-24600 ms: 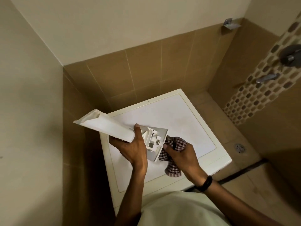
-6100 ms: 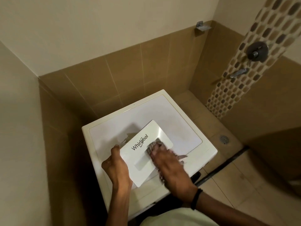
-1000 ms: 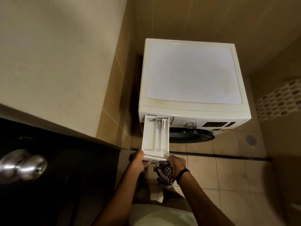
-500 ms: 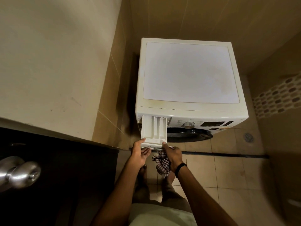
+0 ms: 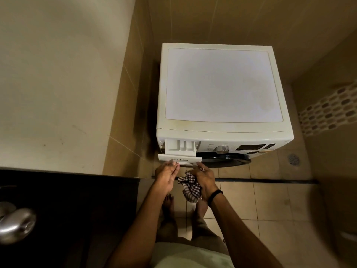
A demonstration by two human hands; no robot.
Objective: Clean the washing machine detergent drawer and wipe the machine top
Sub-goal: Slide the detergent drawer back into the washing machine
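Detergent drawer [image 5: 179, 151] is being pushed further into washing machine [image 5: 251, 135] front than a second ago, by flat-fingered left hand [image 5: 167, 174] and right hand [image 5: 202, 176] gripping checked cloth [image 5: 190, 187]; machine top [image 5: 222, 84] wipe likely next.

A home bathroom: tan wall tiles [image 5: 231, 20], a mosaic strip [image 5: 328, 111], a floor drain [image 5: 293, 159], a washing machine [image 5: 222, 84] in the corner.

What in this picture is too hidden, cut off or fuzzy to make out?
1. Detergent drawer, head view: its rear part is inside the washing machine.
2. Control panel, head view: lettering too small and blurred to read.
3. Checked cloth, head view: the right hand covers the part it holds.
4. Door knob, head view: cut off by the left edge.
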